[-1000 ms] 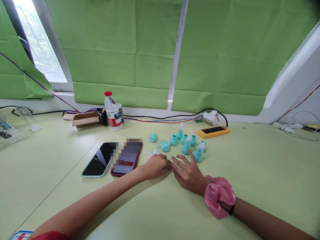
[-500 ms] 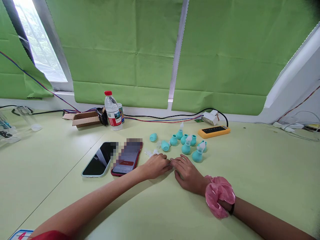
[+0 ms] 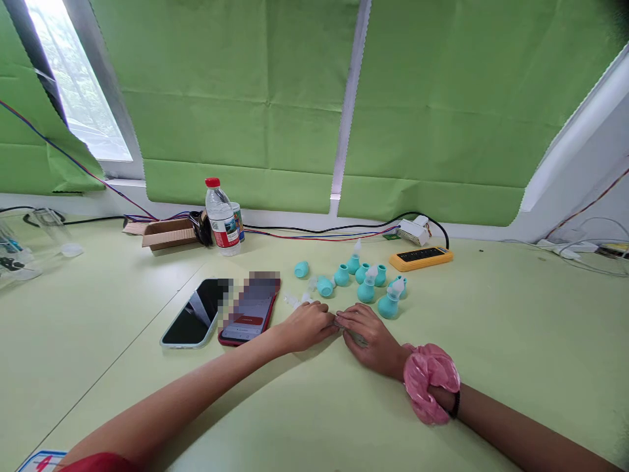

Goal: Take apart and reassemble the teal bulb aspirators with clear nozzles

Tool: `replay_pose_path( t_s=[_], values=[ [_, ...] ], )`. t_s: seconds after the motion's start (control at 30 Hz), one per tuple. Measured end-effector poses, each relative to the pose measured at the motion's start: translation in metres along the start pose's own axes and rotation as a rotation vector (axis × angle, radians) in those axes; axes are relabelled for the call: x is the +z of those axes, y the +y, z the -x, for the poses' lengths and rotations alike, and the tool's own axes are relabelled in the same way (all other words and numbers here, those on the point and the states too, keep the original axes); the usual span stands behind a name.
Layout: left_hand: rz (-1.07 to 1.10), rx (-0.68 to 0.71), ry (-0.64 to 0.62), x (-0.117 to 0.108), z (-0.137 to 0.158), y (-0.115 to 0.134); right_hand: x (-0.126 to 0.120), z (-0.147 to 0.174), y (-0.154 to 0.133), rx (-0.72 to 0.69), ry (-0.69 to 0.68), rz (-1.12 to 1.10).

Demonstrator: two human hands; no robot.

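Observation:
My left hand point(image 3: 308, 326) rests low over the table with its fingers curled closed. Whatever lies inside them is hidden. My right hand point(image 3: 371, 341), with a pink scrunchie point(image 3: 428, 383) around the wrist, meets it fingertip to fingertip. Its fingers are bent together, and a small pale patch shows between them; I cannot make out what it is. Just beyond the hands stand several turquoise squeeze bulbs, some topped by clear nozzles, such as the nearest bulb point(image 3: 388, 305). Another bulb point(image 3: 325, 286) lies tipped over. Loose clear plastic pieces point(image 3: 291, 300) lie beside my left hand.
Two phones lie left of the hands, one pale-cased point(image 3: 196, 314) and one red-cased point(image 3: 250, 318). Behind them are a water bottle point(image 3: 223, 219) and an open cardboard box point(image 3: 170, 235). A yellow power strip point(image 3: 420, 258) sits at the back right, with cables along the wall.
My right hand's fingers have drawn together and bent more, and its wrist has risen slightly. My left hand and the bulbs look the same.

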State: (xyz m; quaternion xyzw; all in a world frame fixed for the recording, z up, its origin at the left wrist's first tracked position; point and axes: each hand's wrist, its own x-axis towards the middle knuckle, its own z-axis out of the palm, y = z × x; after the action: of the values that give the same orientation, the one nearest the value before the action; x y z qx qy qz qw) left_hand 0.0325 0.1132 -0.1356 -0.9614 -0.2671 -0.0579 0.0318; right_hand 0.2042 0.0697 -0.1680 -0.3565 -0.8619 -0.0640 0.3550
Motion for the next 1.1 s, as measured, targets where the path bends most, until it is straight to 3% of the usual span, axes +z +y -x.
replay_pose_path(
  t_s=[0.5, 0.77, 1.1],
  values=[
    [-0.019, 0.002, -0.002, 0.0019, -0.0017, 0.0001, -0.0017, -0.0015, -0.0001, -0.008, -0.028, -0.025],
    [-0.014, 0.008, 0.007, 0.0012, -0.0010, 0.0004, -0.0021, 0.0003, -0.0004, 0.032, 0.025, 0.036],
    [-0.019, 0.005, 0.010, 0.0011, -0.0013, 0.0010, -0.0035, -0.0014, -0.0019, -0.042, -0.011, 0.042]
  ],
)
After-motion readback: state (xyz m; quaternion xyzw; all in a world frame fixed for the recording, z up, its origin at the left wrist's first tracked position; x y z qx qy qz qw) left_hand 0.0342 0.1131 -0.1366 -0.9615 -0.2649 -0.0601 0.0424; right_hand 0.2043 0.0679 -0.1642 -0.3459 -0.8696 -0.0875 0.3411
